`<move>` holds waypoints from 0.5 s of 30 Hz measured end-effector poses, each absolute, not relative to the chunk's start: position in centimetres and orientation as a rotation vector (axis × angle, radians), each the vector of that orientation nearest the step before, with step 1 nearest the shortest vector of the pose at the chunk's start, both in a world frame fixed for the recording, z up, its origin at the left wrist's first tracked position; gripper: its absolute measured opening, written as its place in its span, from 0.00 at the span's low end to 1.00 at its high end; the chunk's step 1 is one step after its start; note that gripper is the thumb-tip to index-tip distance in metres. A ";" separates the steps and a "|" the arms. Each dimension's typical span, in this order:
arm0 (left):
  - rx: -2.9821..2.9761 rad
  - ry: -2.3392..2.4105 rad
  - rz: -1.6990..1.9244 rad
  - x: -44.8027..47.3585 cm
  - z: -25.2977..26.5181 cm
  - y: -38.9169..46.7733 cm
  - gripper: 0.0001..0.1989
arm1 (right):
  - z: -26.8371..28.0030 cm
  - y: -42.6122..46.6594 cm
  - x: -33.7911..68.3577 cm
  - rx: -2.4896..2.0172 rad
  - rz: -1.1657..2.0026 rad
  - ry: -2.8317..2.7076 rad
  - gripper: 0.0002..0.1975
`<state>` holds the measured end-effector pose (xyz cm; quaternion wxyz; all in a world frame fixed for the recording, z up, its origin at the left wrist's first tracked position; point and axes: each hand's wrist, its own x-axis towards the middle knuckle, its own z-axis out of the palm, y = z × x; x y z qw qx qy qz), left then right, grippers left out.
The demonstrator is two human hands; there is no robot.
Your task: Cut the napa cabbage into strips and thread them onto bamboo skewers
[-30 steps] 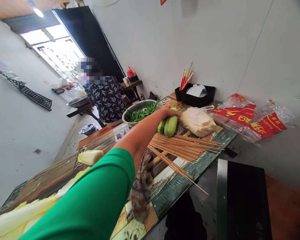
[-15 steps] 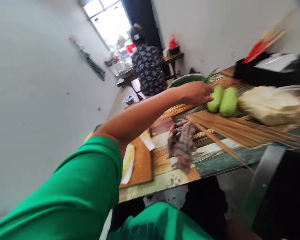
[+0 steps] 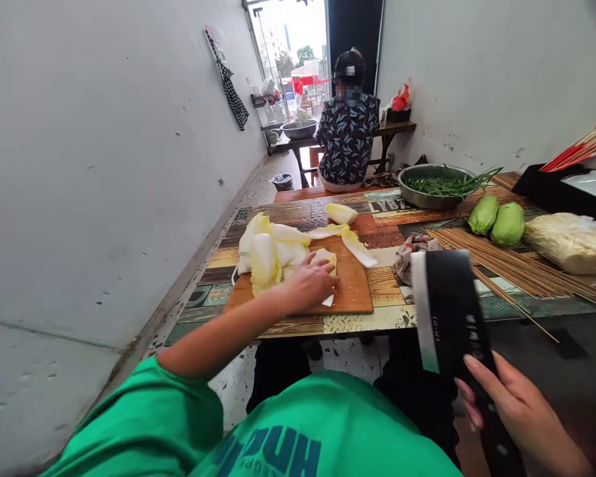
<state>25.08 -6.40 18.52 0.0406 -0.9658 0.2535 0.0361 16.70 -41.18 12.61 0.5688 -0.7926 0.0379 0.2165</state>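
My left hand (image 3: 312, 283) reaches over the wooden cutting board (image 3: 355, 285), fingers apart, at the napa cabbage leaves (image 3: 263, 255). Its fingertips touch or hover just above a cut white piece; which, I cannot tell. The pale yellow-white leaves are heaped on the board's left side, and two loose leaves (image 3: 357, 248) lie toward its right edge. A small cabbage heart (image 3: 341, 213) sits beyond the board. At the lower right, my right hand (image 3: 534, 407) grips a black cleaver (image 3: 454, 311) by its handle. The broad blade points up, in front of the table edge.
A crumpled cloth (image 3: 412, 255) lies right of the board. Bamboo skewers (image 3: 506, 262), two green squashes (image 3: 508, 224), a bagged pale bundle (image 3: 571, 242) and a metal bowl of greens (image 3: 434, 192) occupy the right side. A person (image 3: 348, 132) sits facing away beyond the table.
My left hand has come back from beside the green squashes to the cabbage leaves. The cleaver in my right hand has risen into full view. The camera view has levelled.
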 end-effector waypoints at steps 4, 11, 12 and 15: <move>-3.023 0.843 0.008 22.0 16.8 -5.0 0.14 | 16.4 -36.8 20.6 -1.716 0.783 -0.032 0.26; -3.086 0.945 -0.082 20.9 16.6 -3.0 0.13 | 19.4 -31.6 28.0 -1.907 0.942 -0.109 0.15; -3.090 0.936 -0.100 21.6 17.4 -2.8 0.13 | 19.6 -31.4 28.9 -1.917 0.950 -0.086 0.14; -3.083 0.734 -0.150 25.5 20.0 -2.7 0.13 | 19.7 -31.2 31.3 -2.031 0.858 -0.010 0.09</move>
